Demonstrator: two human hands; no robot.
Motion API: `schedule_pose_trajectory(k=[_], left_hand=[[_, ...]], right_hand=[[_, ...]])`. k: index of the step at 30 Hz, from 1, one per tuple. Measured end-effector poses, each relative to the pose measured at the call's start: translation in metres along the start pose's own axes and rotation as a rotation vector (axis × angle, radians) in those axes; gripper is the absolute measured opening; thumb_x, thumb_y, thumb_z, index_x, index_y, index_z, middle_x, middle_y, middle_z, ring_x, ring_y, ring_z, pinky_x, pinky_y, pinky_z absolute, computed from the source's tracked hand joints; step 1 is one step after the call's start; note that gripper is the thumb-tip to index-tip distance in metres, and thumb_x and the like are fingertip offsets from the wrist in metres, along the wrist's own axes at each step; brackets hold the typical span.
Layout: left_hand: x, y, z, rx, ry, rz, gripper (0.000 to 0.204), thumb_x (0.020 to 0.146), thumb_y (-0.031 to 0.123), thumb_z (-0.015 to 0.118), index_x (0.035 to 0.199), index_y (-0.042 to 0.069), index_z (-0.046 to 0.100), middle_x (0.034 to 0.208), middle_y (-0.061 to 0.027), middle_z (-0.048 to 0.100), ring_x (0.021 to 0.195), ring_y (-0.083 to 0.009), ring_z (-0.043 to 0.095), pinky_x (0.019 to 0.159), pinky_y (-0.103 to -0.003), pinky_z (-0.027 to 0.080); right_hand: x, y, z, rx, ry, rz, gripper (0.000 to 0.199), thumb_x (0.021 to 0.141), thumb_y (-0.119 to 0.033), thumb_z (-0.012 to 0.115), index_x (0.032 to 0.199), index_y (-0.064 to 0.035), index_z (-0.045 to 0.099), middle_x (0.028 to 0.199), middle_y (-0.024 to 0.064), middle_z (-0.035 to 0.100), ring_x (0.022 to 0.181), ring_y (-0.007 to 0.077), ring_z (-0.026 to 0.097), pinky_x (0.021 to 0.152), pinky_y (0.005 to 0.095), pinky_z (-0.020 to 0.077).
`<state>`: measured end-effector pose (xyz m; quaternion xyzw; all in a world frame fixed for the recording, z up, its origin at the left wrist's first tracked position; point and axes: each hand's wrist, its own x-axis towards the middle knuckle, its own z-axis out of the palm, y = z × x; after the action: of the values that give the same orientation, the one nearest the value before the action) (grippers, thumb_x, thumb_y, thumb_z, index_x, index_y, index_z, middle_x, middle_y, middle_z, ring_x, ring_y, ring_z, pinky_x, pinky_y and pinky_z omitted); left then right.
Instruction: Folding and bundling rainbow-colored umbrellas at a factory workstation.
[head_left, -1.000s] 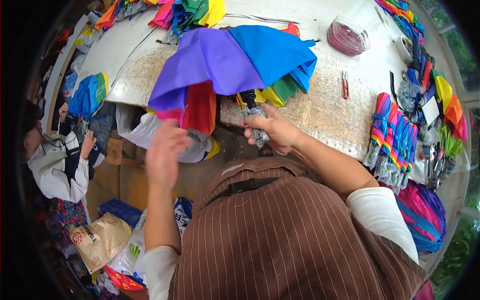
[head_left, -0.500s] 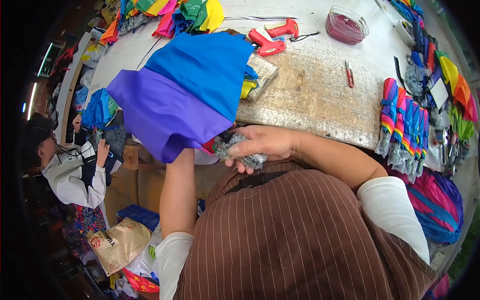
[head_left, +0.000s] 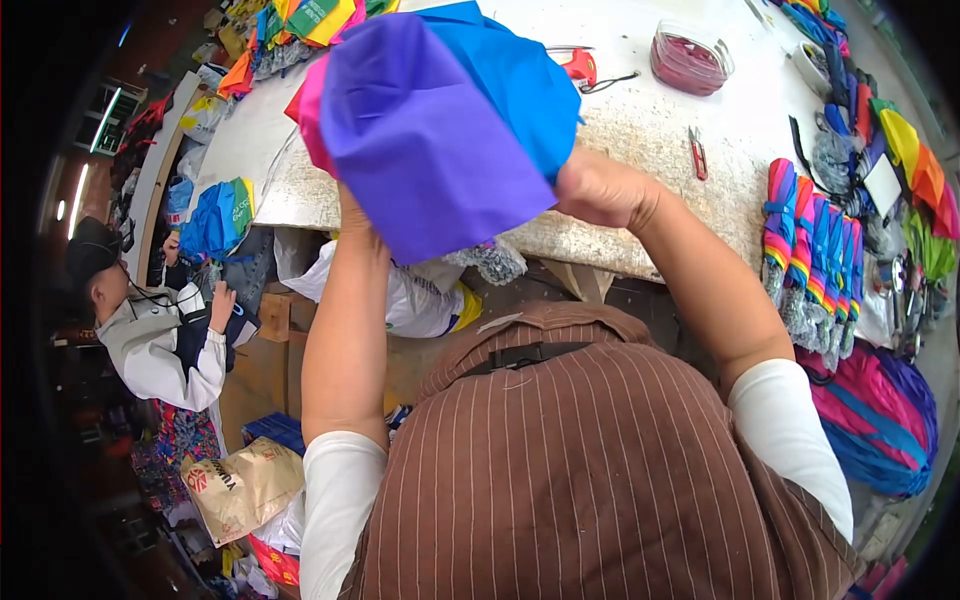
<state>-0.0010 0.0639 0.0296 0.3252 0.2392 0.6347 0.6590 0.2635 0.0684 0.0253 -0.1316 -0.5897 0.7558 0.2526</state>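
Observation:
A folding umbrella (head_left: 440, 150) with loose purple, blue and pink panels hangs in front of me over the table's near edge. Its lower end, wrapped in grey clear plastic (head_left: 497, 263), shows beneath the purple cloth. My right hand (head_left: 605, 190) is closed at the right edge of the canopy, gripping the cloth where blue and purple meet. My left hand (head_left: 354, 212) reaches up behind the purple panel; only the wrist shows and its fingers are hidden by the cloth.
On the white, worn table (head_left: 630, 235) lie red snips (head_left: 697, 153), a partly covered red tagging gun (head_left: 580, 68) and a clear tub (head_left: 690, 60). Rainbow umbrellas (head_left: 805, 250) hang over the right edge. Another person (head_left: 165, 330) handles a blue umbrella at left.
The umbrella has been raised and turned, now showing pink at its left. My right hand has moved from the plastic-wrapped end to the canopy's edge. Both arms reach farther forward.

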Motion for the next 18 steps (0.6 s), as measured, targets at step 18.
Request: schedule_pose_trajectory(k=[18], left_hand=[[-0.064,-0.006,0.103,0.165,-0.003,0.284,0.047,0.085,0.013,0.066,0.128,0.007,0.049,0.116,-0.0023,0.056,0.101,-0.0137,0.055,0.085,-0.029,0.047]], right_hand=[[-0.01,-0.011,0.095,0.249,-0.101,0.481,0.045,0.096,-0.036,0.039,0.111,0.006,0.048,0.088,0.0169,0.058,0.074,0.0283,0.06,0.07,0.037,0.0513]])
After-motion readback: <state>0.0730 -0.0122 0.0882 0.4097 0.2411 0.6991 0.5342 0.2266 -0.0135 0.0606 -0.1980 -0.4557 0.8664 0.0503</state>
